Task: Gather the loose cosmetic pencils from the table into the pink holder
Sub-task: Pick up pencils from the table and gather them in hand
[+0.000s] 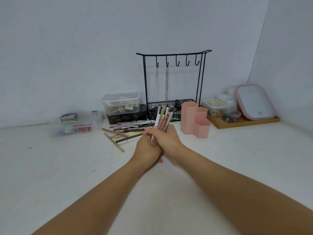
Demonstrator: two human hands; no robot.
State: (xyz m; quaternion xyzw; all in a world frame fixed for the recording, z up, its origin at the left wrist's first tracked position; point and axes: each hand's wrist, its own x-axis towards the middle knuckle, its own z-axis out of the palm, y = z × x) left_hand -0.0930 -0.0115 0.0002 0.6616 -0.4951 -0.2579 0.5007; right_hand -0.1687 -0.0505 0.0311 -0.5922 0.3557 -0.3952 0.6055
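Note:
A bundle of several cosmetic pencils [163,118] stands nearly upright, tips up, above the white table [67,175]. My right hand [169,139] wraps around its lower part. My left hand [149,150] presses against the bundle from the left, fingers folded over its bottom end. More loose pencils [128,131] lie in a pile on the table just left of my hands, one pale pencil [114,142] apart at the front. The pink holder [194,120], three hexagonal tubes, stands to the right of my hands, a short gap away.
A black wire jewellery stand [172,82] with hanging chains is behind the hands. Clear lidded boxes [121,103] sit behind the pile, a flat clear box [76,123] at the left. A wooden tray [240,122] with small containers and a pink-rimmed mirror [254,101] is at the right.

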